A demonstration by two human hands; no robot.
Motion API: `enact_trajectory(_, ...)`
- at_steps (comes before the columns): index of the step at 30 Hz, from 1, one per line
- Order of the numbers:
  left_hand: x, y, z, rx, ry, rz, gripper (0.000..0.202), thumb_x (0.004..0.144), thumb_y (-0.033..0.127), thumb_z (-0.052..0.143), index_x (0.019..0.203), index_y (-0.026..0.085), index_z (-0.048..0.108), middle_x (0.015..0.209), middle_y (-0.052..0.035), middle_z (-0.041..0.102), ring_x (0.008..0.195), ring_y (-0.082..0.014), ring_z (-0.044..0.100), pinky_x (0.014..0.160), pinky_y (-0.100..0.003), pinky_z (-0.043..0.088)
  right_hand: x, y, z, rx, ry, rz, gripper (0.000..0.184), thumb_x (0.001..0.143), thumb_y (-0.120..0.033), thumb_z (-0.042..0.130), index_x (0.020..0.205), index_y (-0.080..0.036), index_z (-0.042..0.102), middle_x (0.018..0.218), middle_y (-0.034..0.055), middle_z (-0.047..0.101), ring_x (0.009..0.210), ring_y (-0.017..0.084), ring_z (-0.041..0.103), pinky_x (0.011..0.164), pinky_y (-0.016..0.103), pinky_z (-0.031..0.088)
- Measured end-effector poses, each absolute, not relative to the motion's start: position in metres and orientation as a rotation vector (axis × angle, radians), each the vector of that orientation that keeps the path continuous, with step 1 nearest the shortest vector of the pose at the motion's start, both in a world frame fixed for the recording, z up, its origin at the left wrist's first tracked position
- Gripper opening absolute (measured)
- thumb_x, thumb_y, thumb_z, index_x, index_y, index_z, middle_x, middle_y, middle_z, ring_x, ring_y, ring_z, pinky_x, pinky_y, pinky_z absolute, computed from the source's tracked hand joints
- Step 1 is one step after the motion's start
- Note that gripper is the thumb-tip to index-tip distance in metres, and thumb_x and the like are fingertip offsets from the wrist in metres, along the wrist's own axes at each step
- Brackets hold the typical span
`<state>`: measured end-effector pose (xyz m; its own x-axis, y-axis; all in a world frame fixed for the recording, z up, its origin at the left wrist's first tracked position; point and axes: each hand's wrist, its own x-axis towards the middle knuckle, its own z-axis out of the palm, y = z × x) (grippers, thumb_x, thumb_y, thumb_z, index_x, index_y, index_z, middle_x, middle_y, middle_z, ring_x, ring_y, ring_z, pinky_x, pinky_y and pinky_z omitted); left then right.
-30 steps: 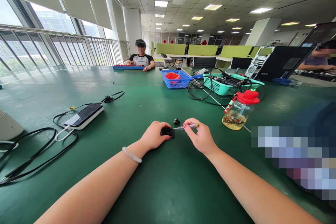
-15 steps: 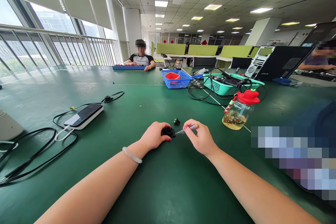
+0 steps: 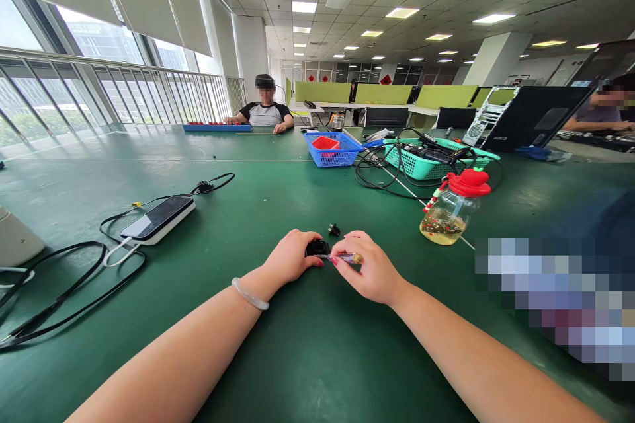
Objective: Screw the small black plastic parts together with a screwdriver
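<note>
My left hand (image 3: 292, 256) is closed around a small black plastic part (image 3: 317, 247) on the green table, its thumb along the near side. Between thumb and fingers, my right hand (image 3: 370, 267) grips a screwdriver (image 3: 351, 258) with a clear handle and a tan end. The screwdriver lies nearly level, its tip pointing left and meeting the black part; the exact contact point is too small to make out. Just beyond my hands rests a small black piece with metal prongs (image 3: 334, 230), touched by neither.
A jar of drink with a red lid (image 3: 449, 208) stands to the right. Further back are a blue basket (image 3: 332, 157) and a green basket (image 3: 421, 168) with cables. On the left lies a white-edged device (image 3: 159, 219) with cords. Another person (image 3: 266, 109) sits at the far edge.
My right hand and the screwdriver have moved left, bringing the tip over the black part. My left hand stays put. Across the table, the blue tray has shifted left.
</note>
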<state>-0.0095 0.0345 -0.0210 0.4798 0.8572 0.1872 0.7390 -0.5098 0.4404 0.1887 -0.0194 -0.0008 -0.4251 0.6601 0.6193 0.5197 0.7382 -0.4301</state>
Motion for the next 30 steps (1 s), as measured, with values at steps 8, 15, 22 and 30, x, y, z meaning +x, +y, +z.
enact_trajectory(8, -0.009, 0.034, -0.022, 2.406, 1.385, 0.567, 0.045, 0.074, 0.039, 0.073, 0.115, 0.024, 0.064, 0.099, -0.0077, 0.068, 0.098, -0.0253, 0.061, 0.088, -0.037, 0.051, 0.196, -0.015, 0.002, -0.982, -1.924, 0.122, 0.011, 0.088, -0.024, 0.049, 0.080, -0.024, 0.057, 0.071, 0.0007, 0.066, 0.074, 0.019, 0.059, 0.078, 0.035, 0.047)
enact_trajectory(15, -0.009, 0.032, -0.022, 2.419, 1.346, 0.658, 0.038, 0.078, 0.038, 0.067, 0.113, 0.024, 0.064, 0.102, -0.0066, 0.069, 0.102, -0.0254, 0.060, 0.091, -0.039, 0.050, 0.195, -0.013, 0.001, -1.058, -1.966, 0.180, 0.011, 0.088, -0.025, 0.050, 0.081, -0.024, 0.058, 0.076, 0.0009, 0.067, 0.078, 0.020, 0.060, 0.078, 0.035, 0.047)
enact_trajectory(22, -0.006, 0.025, -0.013, 2.350, 1.327, 0.863, 0.033, 0.086, 0.033, 0.057, 0.117, 0.024, 0.058, 0.112, -0.0048, 0.066, 0.108, -0.0225, 0.058, 0.098, -0.040, 0.047, 0.204, -0.011, -0.003, -0.981, -1.664, 0.290, 0.018, 0.091, -0.033, 0.048, 0.081, -0.022, 0.059, 0.074, 0.0022, 0.062, 0.069, 0.017, 0.059, 0.067, 0.030, 0.047)
enact_trajectory(30, -0.008, 0.023, -0.014, 2.358, 1.721, 0.721, 0.039, 0.093, 0.026, 0.036, 0.122, 0.027, 0.062, 0.121, -0.0098, 0.054, 0.102, -0.0237, 0.058, 0.094, -0.040, 0.049, 0.211, 0.005, -0.009, -1.313, -1.560, 0.330, 0.024, 0.089, -0.041, 0.048, 0.085, -0.022, 0.060, 0.068, 0.0008, 0.057, 0.061, 0.016, 0.053, 0.056, 0.027, 0.040)
